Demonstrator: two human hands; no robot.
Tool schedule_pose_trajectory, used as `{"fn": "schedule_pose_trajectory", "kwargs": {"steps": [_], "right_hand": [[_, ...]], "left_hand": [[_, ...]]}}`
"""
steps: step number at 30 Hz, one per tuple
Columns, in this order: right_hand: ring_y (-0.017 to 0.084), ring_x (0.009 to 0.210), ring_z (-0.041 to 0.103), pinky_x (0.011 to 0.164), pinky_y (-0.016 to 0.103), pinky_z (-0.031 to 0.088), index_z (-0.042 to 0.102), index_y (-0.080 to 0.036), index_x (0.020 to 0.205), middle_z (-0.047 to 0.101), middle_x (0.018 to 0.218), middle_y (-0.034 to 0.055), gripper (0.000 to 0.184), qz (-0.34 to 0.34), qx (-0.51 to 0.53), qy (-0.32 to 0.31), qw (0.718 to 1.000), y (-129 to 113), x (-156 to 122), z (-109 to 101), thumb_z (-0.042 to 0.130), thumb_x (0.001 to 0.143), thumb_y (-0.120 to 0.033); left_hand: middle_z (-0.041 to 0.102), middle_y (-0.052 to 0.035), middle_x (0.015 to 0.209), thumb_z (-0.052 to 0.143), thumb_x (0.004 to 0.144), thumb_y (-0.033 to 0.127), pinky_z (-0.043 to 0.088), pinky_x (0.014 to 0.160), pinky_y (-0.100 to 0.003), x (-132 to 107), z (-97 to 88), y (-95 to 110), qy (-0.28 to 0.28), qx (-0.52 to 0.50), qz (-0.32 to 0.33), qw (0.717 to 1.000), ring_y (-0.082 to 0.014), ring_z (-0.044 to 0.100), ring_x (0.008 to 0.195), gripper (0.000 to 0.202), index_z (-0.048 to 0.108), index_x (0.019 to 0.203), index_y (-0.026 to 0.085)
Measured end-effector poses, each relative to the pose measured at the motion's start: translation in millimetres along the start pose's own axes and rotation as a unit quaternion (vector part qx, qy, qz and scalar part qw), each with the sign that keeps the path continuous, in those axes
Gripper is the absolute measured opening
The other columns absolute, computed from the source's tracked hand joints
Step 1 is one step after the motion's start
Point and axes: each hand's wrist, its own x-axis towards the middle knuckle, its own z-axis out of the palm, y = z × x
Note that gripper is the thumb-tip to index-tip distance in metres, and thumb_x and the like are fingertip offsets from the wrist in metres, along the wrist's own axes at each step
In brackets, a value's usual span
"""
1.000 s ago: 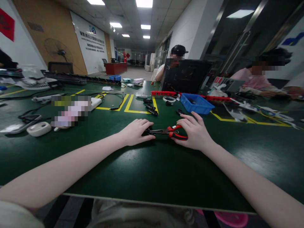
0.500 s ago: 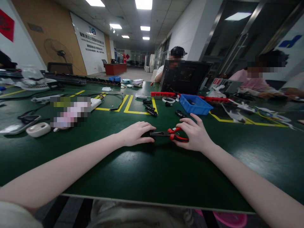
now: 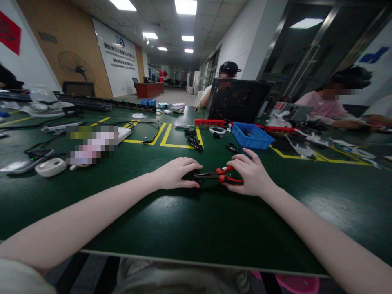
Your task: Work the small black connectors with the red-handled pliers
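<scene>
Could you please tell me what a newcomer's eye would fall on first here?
Probably the red-handled pliers in the right hand, their tips at a black part in the left hand, above the green table. Beyond the right hand, a bright blue bin stands out, with a large black panel farther back.

blk part (image 3: 190, 175) partly hidden by l hand (image 3: 176, 173), details unclr

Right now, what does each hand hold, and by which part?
Right hand: pliers, by the handles. Left hand: small black piece; exact grip spot hidden.
</scene>
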Motion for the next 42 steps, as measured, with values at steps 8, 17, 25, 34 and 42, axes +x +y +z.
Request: {"fn": "schedule_pose_trajectory", "kwargs": {"steps": [8, 17, 25, 34, 42], "right_hand": [[0.028, 0.094, 0.063, 0.107, 0.054, 0.034, 0.067, -0.018, 0.095, 0.07, 0.089, 0.0103, 0.039, -0.025, -0.004, -0.009, 1.0, -4.6, 3.6, -0.3, 0.062, 0.076, -0.051], [0.027, 0.091, 0.063, 0.105, 0.054, 0.036, 0.067, -0.018, 0.096, 0.069, 0.089, 0.0105, 0.041, -0.017, 0.005, -0.02, 1.0, -3.3, 4.1, -1.4, 0.063, 0.075, -0.053], [0.027, 0.09, 0.063, 0.105, 0.053, 0.037, 0.066, -0.015, 0.094, 0.069, 0.088, 0.012, 0.043, -0.017, 0.008, -0.029, 0.999, -3.2, 4.9, -0.9, 0.061, 0.075, -0.054], [0.026, 0.092, 0.062, 0.107, 0.05, 0.034, 0.064, -0.016, 0.098, 0.068, 0.091, 0.0109, 0.04, 0.004, 0.002, -0.028, 1.0, -2.7, 3.2, 1.6, 0.064, 0.073, -0.047], [0.028, 0.099, 0.06, 0.107, 0.047, 0.032, 0.061, -0.015, 0.106, 0.068, 0.098, 0.011, 0.04, 0.029, -0.033, -0.046, 0.998, -3.2, 4.8, 3.7, 0.066, 0.072, -0.036]], "left_hand": [[0.052, -0.0147, 0.133, 0.068, 0.082, 0.051, 0.044, 0.099, -0.043, -0.1, 2.2, -1.3, 0.005, 0.033, 0.04, 0.999, -0.0299, 0.053, 0.116, 0.063, 0.051, 0.133, 0.018], [0.046, -0.014, 0.14, 0.065, 0.086, 0.047, 0.041, 0.102, -0.046, -0.7, 2.5, -1.7, -0.002, 0.057, 0.054, 0.997, -0.0308, 0.05, 0.121, 0.056, 0.051, 0.135, 0.023], [0.05, -0.014, 0.137, 0.066, 0.086, 0.045, 0.044, 0.1, -0.044, -0.3, 3.5, -2.6, 0.001, 0.044, 0.049, 0.998, -0.0294, 0.053, 0.118, 0.054, 0.054, 0.132, 0.021], [0.054, -0.0127, 0.131, 0.061, 0.09, 0.044, 0.045, 0.098, -0.039, 0.5, 2.7, -5.0, -0.029, 0.006, 0.028, 0.999, -0.0266, 0.054, 0.116, 0.048, 0.053, 0.131, 0.02], [0.051, -0.013, 0.135, 0.06, 0.091, 0.043, 0.044, 0.101, -0.041, 0.4, 2.2, -3.2, -0.023, 0.003, 0.02, 1.0, -0.0271, 0.051, 0.119, 0.049, 0.051, 0.132, 0.02]]}}
